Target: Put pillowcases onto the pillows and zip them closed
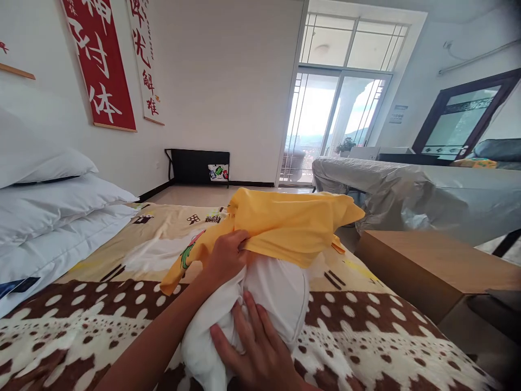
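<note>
A white pillow point(280, 296) stands on the bed in front of me, its far end covered by a yellow pillowcase point(280, 222) with a cartoon print. My left hand point(226, 255) is closed on the near edge of the yellow pillowcase where it meets the pillow. My right hand point(252, 347) lies flat on the pillow's near end, fingers stretched out and pressing the white fabric.
The bed has a brown-and-cream spotted blanket point(81, 320). White pillows point(49, 212) are stacked at the left. A wooden bedside cabinet point(427, 266) stands at the right, and behind it a sofa under a grey cover point(407, 190). A glass balcony door point(334, 119) is ahead.
</note>
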Demonstrator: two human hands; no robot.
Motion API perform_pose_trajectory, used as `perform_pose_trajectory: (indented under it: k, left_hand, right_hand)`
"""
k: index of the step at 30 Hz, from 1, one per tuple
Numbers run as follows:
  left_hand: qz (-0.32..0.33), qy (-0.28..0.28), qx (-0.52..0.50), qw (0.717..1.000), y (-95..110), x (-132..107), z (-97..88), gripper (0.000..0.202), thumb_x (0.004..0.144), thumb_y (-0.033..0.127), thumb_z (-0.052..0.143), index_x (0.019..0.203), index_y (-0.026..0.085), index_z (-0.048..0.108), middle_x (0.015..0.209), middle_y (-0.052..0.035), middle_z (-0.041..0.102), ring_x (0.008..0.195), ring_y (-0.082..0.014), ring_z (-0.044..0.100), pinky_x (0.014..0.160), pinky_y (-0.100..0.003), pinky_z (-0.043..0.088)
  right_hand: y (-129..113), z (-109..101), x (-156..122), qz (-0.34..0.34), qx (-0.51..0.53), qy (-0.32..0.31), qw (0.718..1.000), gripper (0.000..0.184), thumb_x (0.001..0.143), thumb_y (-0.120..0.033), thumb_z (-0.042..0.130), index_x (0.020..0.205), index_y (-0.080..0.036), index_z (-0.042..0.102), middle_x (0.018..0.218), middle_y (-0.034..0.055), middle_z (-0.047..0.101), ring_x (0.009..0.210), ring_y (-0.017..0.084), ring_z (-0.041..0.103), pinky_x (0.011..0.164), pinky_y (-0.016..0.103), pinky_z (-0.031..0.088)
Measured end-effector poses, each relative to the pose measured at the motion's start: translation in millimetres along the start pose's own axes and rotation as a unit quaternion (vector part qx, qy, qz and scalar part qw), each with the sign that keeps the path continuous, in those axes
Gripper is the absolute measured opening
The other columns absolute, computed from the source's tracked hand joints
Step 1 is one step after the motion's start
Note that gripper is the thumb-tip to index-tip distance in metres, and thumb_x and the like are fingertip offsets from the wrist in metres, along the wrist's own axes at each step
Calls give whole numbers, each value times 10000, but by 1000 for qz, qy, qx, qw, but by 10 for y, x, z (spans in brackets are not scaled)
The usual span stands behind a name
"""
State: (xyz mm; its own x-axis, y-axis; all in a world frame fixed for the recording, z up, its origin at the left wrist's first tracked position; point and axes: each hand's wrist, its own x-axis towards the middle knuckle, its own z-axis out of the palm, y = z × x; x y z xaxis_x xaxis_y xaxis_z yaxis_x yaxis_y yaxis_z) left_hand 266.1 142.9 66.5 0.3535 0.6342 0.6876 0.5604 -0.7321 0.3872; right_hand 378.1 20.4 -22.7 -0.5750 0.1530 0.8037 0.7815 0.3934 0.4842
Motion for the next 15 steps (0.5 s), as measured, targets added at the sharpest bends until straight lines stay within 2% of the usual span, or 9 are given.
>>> perform_pose_trajectory:
  k: [2,3,7,9,12,14,15]
  left_hand:
    - [-19,37,-49,998,-31,24,-81,112,655,97,470,687,172,546,592,41,500,560,-94,419,557,-217,328]
    - [-30,51,-76,995,-62,29,-123,78,655,123,489,662,170,552,573,44,489,544,-89,398,539,-214,316]
    - [-100,123,-186,970,-234,11,-264,78,639,229,573,603,160,570,557,42,500,541,-82,399,509,-203,311]
    - [-156,181,-256,937,-311,-1,-289,132,615,273,630,600,153,577,563,37,520,556,-87,431,515,-198,336]
    - [-235,260,-338,873,-396,-14,-276,194,544,302,681,603,144,586,579,28,560,566,-97,474,525,-200,383]
    - [-261,293,-351,850,-442,-30,-267,192,532,301,671,591,144,579,565,32,550,547,-92,462,513,-198,381]
    - [-264,309,-340,848,-466,-44,-270,185,539,300,665,582,145,574,550,38,532,532,-85,443,501,-194,366]
  right_hand:
    - [126,78,115,10,-8,-23,1000,336,916,-148,331,1135,-178,584,1031,135,680,937,252,646,854,401,427]
    - [192,123,177,17,-10,-38,999,336,899,-126,318,1088,-151,595,964,141,683,851,237,646,795,390,438]
    - [491,206,412,38,8,-96,995,308,828,-84,364,991,-128,622,639,54,590,534,175,530,529,317,349]
    - [660,165,547,73,13,-136,988,247,787,-69,425,860,-148,647,577,37,570,493,162,515,491,301,306]
    - [888,96,821,142,9,-258,955,183,764,-95,506,640,-179,611,547,45,591,489,146,534,481,275,288]
    - [967,138,1029,163,15,-325,931,189,792,-131,519,643,-186,622,581,58,618,528,155,569,511,267,333]
    - [971,200,1123,165,23,-343,924,194,813,-140,512,672,-184,637,606,66,631,553,162,588,539,271,365]
